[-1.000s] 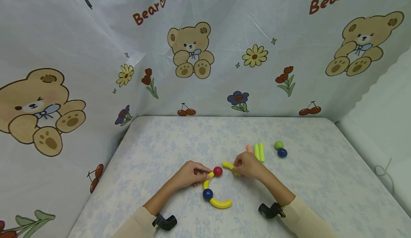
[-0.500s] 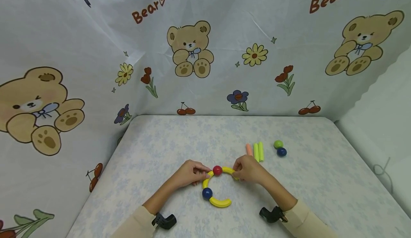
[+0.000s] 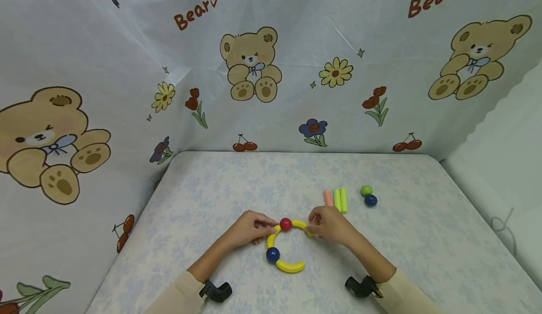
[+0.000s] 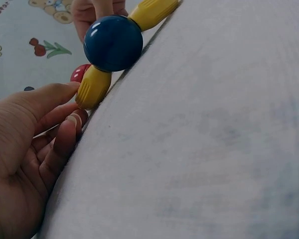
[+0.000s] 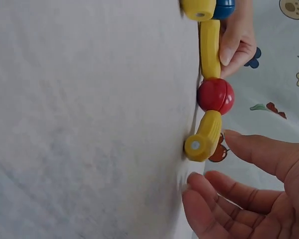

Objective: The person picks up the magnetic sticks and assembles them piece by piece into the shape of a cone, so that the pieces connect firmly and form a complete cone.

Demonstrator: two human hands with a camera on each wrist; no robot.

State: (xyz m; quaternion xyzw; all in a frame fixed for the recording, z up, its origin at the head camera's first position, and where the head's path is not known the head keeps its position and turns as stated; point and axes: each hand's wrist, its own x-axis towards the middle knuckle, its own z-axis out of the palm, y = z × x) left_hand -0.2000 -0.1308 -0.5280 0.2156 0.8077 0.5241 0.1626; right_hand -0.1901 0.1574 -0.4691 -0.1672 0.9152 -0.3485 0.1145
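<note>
A C-shaped chain of magnetic building pieces lies on the table. It links a red ball (image 3: 285, 224), a blue ball (image 3: 273, 255) and yellow curved rods. My left hand (image 3: 252, 228) pinches the left yellow curved rod (image 4: 93, 88) between the two balls, thumb on its side. Another yellow curved rod (image 3: 290, 267) runs rightward from the blue ball. At the red ball's right side sits the upper right yellow curved rod (image 5: 205, 137), a round metal dot at its free end. My right hand (image 3: 331, 224) is beside that end, its thumb and fingers spread apart around it.
Behind my right hand lie an orange rod (image 3: 328, 197) and two light green rods (image 3: 340, 200). Farther right, a green ball (image 3: 366, 190) touches another blue ball (image 3: 370, 200). A bear-print cloth (image 3: 292, 116) hangs along the table's back edge.
The right hand brought its yellow curved rod leftward against the red ball, then loosened its fingers from it. The left hand keeps its place on the left rod.
</note>
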